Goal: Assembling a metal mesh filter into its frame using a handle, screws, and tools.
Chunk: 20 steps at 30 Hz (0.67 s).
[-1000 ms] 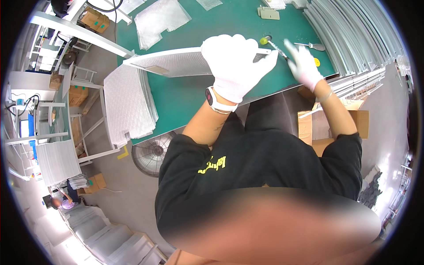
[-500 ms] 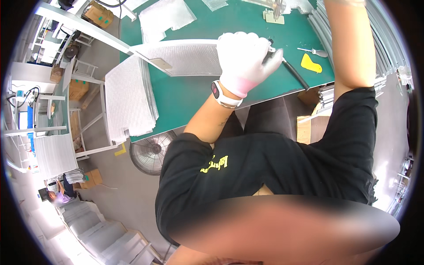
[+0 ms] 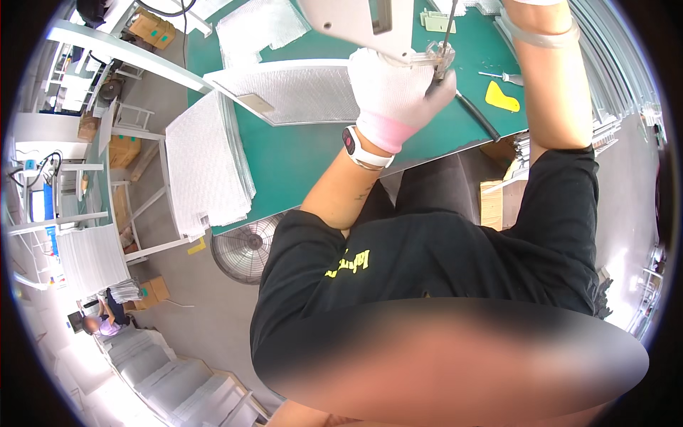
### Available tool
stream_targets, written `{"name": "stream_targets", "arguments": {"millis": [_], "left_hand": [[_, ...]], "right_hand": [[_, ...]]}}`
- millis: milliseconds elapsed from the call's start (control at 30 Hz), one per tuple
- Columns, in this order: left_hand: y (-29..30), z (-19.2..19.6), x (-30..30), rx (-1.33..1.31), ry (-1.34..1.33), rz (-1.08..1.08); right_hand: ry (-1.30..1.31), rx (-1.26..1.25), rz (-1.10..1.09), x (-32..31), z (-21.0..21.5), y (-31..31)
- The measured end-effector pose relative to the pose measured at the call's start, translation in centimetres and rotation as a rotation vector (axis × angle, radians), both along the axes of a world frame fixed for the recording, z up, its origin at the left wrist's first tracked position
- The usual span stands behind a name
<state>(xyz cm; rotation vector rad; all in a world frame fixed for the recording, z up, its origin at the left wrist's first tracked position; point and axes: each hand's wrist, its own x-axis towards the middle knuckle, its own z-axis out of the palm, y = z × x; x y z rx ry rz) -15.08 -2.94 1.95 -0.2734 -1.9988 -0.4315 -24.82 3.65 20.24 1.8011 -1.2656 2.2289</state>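
Observation:
My left hand (image 3: 395, 89), in a white glove with a pink cuff, is closed round the end of a white-framed mesh panel (image 3: 306, 96), which is tilted over the green table. Above and against its knuckles is a white power tool (image 3: 363, 21) with a clear tip guard (image 3: 435, 58) and a thin metal rod. My right forearm (image 3: 551, 85) reaches up past the top edge; only a sliver of white glove (image 3: 537, 2) shows there, its fingers out of sight. Beside my left thumb lies a black handle (image 3: 478, 117), its other end hidden.
A yellow scraper-like piece (image 3: 502, 97) and a screwdriver (image 3: 509, 77) lie on the green table (image 3: 284, 160). Mesh sheets (image 3: 206, 156) are stacked at its left edge. Frame bars (image 3: 605, 43) line the right side. On the floor stands a fan (image 3: 245, 249). Another person (image 3: 110, 320) is far left.
The white power tool has come into view from the top and its tip now meets my left hand at the panel. My right forearm has shifted slightly down and left.

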Motion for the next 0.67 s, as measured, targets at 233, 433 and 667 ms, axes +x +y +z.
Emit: {"name": "stream_targets", "arguments": {"millis": [233,433,667], "left_hand": [[0.6,0.5,0.7,0.038,0.097,-0.034],[0.5,-0.6,0.1,0.128,0.088,-0.151],[0.1,-0.1,0.2,0.028,0.098,-0.024]], "right_hand": [[-0.198,0.270,0.524,-0.7,-1.4,1.1],[-0.648,0.127,0.515,0.9,-4.0,0.6],[-0.780,-0.232,0.226,-0.7,0.0,2.0]]}}
